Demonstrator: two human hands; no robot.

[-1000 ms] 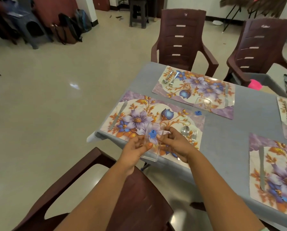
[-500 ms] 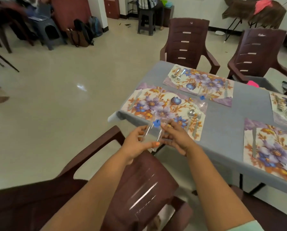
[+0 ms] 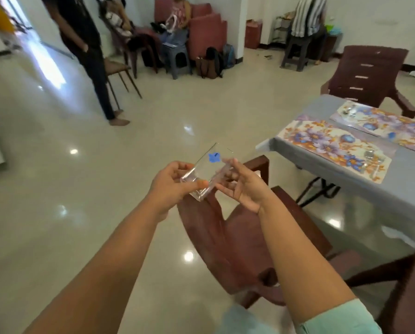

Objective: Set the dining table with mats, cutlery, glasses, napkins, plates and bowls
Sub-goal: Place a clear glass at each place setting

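Dead centre of the frame, your left hand (image 3: pixel 175 183) and right hand (image 3: pixel 244 186) both pinch the clear square glass with the blue sticker (image 3: pixel 207 173), tilted over the dark brown plastic chair (image 3: pixel 238 237), well off the grey table (image 3: pixel 394 186) at right. So that glass isn't placed yet. Further back, two floral placemats (image 3: pixel 334 145) are down with cutlery (image 3: pixel 370 156). I see no napkins, plates or bowls, so that's likely all still left.

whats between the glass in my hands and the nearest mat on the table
In the head view, the glass is held by both hands over the floor. Between it and the near mat lie a brown chair's armrest, then the grey table's edge.
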